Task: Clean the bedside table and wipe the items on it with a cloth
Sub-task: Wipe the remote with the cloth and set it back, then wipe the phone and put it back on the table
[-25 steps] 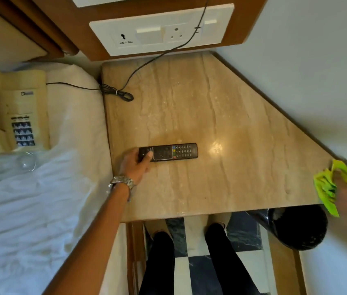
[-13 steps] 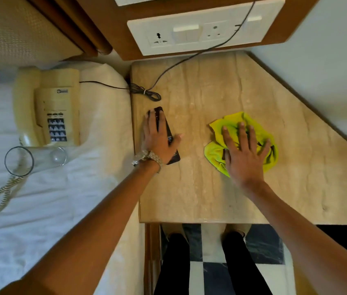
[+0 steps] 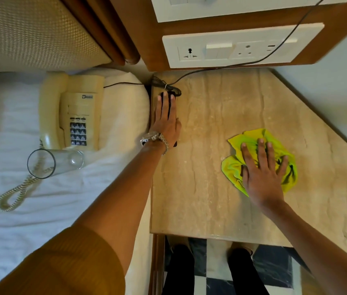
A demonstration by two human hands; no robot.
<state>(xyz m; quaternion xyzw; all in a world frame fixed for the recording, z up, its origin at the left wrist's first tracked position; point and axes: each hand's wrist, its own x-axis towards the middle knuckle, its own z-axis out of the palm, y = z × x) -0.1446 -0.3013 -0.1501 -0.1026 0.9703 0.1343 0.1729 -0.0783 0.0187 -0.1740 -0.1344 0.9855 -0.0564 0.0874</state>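
The right hand [image 3: 262,173] lies flat, fingers spread and pressing the crumpled yellow-green cloth [image 3: 236,167] onto the right half of the bedside table [image 3: 200,188], not clenched around it. The left hand [image 3: 167,122] rests flat, fingers extended, pinning the black remote [image 3: 170,95] along the far-left edge, its long axis running near to far. Unwiped stone lies left of the cloth, so the right hand probably sweeps that way. The remote is mostly hidden under the palm.

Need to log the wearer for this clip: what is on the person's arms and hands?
The left hand has a silver metal link watch at the wrist, and a mustard-brown sleeve covers the upper arm. The right hand and forearm are bare: no glove, no ring visible.
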